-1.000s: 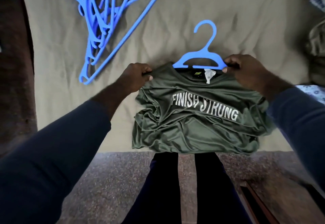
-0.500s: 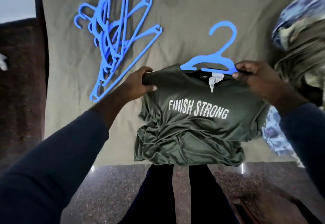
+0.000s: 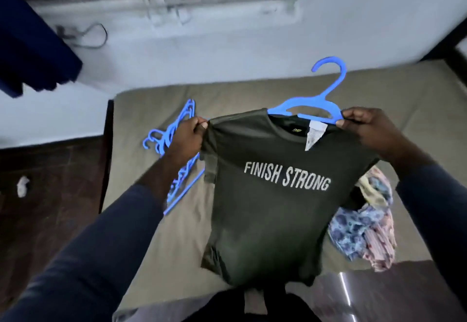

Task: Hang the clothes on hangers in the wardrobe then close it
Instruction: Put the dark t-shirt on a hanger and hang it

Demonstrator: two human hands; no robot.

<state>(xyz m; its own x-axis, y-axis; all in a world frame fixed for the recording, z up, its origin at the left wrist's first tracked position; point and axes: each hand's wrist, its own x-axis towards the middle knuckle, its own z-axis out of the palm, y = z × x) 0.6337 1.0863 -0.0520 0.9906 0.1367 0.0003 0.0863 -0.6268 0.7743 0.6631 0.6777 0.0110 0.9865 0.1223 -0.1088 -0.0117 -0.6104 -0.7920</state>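
Head view. The dark green T-shirt (image 3: pixel 265 208), printed "FINISH STRONG", hangs in the air above the bed (image 3: pixel 141 109), with a blue hanger (image 3: pixel 285 106) seated in its neck and the hook standing clear above. The left hand (image 3: pixel 188 136) has its fingers curled and pinches one shoulder of the shirt. The right hand (image 3: pixel 364 127) is closed over the other shoulder and the hanger's end. Spare blue hangers (image 3: pixel 177 190) lie on the bed to the left. A pile of patterned clothes (image 3: pixel 366 225) lies to the right.
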